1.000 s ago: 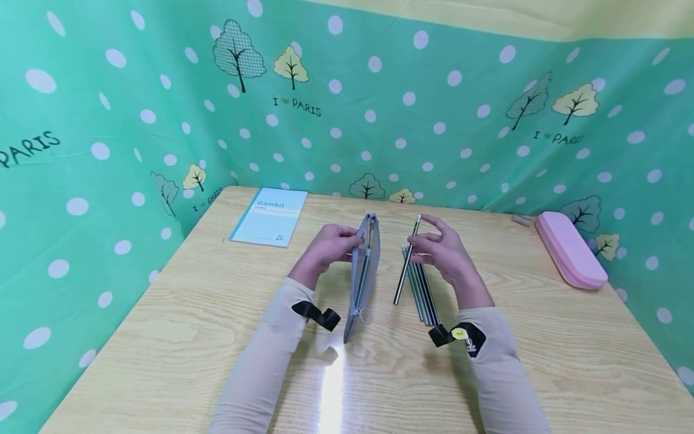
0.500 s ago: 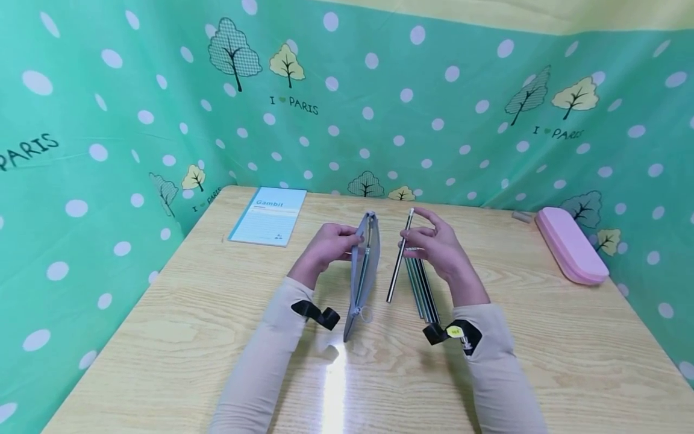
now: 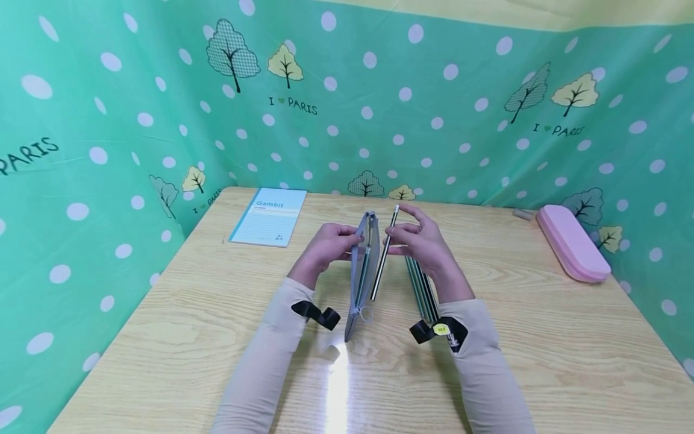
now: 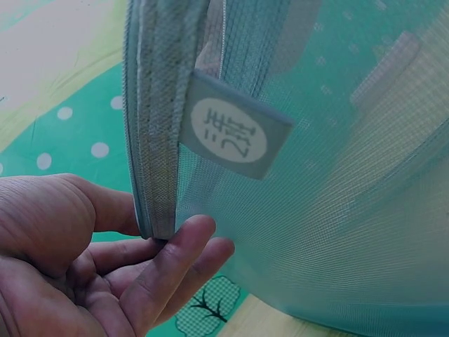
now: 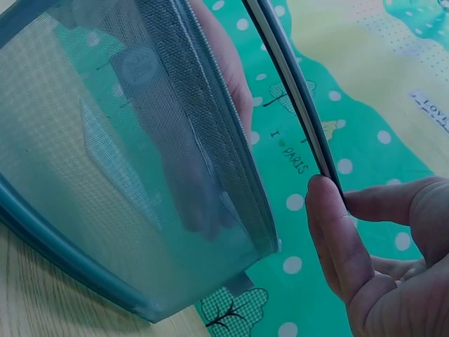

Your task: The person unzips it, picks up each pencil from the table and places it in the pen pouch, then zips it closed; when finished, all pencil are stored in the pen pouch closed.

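Observation:
My left hand pinches the zippered edge of a grey-blue mesh zipper pouch, which stands on edge with its mouth unzipped. A cloth tag sticks out by the zipper in the left wrist view. Inside the pouch a pencil shows through the opening. My right hand pinches a dark striped pencil with a white end, tilted, right beside the pouch's right side. In the right wrist view this pencil stands apart from the zipper edge. Several pencils lie on the table below my right wrist.
A light blue notebook lies at the back left of the wooden table. At the right stands a pink pencil case, with a small grey eraser-like block beside it. A green dotted curtain hangs behind.
My right hand has moved left with the pencil, from above the loose pencils to beside the pouch. The left hand and pouch have stayed in place.

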Demonstrator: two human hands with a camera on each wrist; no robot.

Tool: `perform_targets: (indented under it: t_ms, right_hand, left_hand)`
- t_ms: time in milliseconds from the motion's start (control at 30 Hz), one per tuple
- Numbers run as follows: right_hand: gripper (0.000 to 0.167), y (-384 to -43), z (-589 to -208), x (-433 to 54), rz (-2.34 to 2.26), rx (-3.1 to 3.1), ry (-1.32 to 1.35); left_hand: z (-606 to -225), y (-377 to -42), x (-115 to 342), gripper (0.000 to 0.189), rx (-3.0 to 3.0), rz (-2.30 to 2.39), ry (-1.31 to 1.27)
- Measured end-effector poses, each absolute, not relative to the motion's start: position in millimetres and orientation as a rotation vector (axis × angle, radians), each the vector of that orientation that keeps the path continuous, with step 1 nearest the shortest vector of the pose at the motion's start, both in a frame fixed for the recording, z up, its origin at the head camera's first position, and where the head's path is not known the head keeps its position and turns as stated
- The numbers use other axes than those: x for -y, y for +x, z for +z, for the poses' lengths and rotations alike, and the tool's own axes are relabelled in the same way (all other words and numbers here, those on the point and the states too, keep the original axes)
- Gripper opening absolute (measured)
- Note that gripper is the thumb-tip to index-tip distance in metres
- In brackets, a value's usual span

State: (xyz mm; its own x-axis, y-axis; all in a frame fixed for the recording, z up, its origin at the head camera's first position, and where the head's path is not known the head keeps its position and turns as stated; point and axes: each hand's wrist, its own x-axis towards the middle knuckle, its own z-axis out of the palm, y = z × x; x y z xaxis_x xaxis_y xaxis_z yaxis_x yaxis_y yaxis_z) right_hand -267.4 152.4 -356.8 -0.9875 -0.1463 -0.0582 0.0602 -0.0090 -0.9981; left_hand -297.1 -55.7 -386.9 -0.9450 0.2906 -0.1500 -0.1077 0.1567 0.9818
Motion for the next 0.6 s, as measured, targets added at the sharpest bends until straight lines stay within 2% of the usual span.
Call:
perform_targets:
  t_ms: [600]
  right_hand:
    - [0.070, -266, -361, -134, -2.158, -2.105, -0.009]
  left_hand:
    - [-387, -299, 56, 0.033, -2.139, 1.835, 0.144]
